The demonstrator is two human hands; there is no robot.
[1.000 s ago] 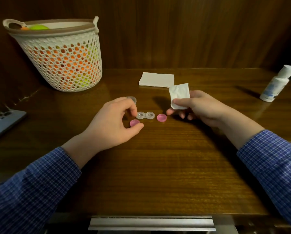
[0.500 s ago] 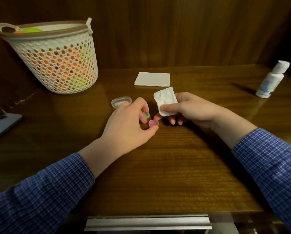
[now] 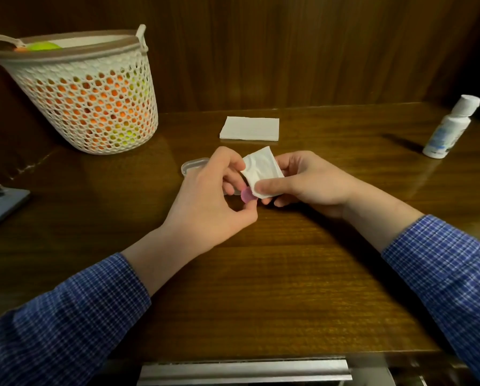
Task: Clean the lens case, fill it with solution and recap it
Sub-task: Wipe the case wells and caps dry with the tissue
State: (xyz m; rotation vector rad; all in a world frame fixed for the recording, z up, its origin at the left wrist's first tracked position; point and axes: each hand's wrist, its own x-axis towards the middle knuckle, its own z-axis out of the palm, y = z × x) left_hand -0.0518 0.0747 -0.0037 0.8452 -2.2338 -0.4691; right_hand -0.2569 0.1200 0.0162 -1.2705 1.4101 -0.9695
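The lens case is mostly hidden behind the left hand (image 3: 205,199), which pinches a pink cap (image 3: 246,195) above the wooden worktop (image 3: 261,288). The right hand (image 3: 305,181) grips a folded white wipe (image 3: 262,171), touching the cap. The solution bottle (image 3: 450,128) stands far right.

We see blue checked shirt sleeves (image 3: 66,324), a small round pink plastic cap (image 3: 246,195), a white folded wipe (image 3: 262,174), a white mesh basket (image 3: 94,107) showing orange and yellow-green, and a dark brown wooden desk (image 3: 261,274).
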